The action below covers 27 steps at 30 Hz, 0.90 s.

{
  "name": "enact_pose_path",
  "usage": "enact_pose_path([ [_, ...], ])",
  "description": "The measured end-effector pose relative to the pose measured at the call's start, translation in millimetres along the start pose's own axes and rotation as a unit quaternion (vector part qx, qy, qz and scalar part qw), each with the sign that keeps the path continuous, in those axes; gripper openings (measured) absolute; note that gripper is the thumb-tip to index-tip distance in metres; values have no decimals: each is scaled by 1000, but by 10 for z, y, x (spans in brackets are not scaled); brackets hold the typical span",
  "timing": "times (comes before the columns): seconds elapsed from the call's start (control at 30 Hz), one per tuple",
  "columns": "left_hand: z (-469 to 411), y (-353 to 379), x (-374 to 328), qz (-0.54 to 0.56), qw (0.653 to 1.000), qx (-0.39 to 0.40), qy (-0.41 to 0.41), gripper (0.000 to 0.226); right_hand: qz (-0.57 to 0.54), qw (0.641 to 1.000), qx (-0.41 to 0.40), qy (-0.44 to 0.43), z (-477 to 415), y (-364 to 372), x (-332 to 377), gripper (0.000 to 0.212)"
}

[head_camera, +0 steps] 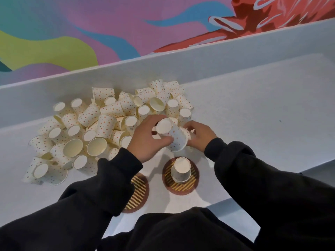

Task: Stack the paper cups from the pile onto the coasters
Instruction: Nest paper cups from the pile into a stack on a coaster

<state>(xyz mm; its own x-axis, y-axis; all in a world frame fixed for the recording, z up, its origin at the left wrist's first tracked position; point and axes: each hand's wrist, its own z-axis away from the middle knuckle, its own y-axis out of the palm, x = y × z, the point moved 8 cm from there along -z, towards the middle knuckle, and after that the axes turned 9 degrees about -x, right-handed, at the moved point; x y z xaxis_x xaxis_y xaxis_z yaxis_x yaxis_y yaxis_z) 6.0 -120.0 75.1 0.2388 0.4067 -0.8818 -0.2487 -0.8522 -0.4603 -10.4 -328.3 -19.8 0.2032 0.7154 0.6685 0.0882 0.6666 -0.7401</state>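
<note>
Dark sleeves (101,187) are reaching past the left coaster (139,189). Both the left hand (146,140) and right hand (199,136) are curling round one tilted cup (175,137), base up, seemingly to nest it over the upturned cup (181,171) sitting on the right coaster (193,185); the pile (108,120) is lying behind.

Inspector A: Lighting?
Inspector B: Bright, even, diffuse. Soft shadows under the cup pile (108,127) on the white counter (253,109).
Inspector A: Defects?
Inspector B: Wide-angle bowing at frame edges; dark sleeves (272,187) lose detail; general softness.

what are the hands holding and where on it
One paper cup: left hand grips its base end, right hand holds its rim end.
</note>
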Motion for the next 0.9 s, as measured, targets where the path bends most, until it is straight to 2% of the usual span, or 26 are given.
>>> enact_pose_path([
  [0.07, 231, 84, -133, 48, 998, 30, 16, 56, -86, 994, -30, 64, 101, -92, -172, 50],
  [0.2, 618, 258, -273, 23, 996, 42, 71, 57, -242, 949, -103, 173, 294, -189, -548, 50],
  [0.37, 775, 458, -86, -38, 991, 41, 118, 57, -312, 912, -167, 206, 506, -306, -725, 49],
  [0.63, 821, 799, 464, -96, 990, 86, 60, 54, -341, 905, -212, 139, 779, -642, -404, 52],
  [0.9, 816, 920, 685, -91, 990, 103, 10, 59, -348, 917, -192, 24, 1113, -688, 160, 56],
])
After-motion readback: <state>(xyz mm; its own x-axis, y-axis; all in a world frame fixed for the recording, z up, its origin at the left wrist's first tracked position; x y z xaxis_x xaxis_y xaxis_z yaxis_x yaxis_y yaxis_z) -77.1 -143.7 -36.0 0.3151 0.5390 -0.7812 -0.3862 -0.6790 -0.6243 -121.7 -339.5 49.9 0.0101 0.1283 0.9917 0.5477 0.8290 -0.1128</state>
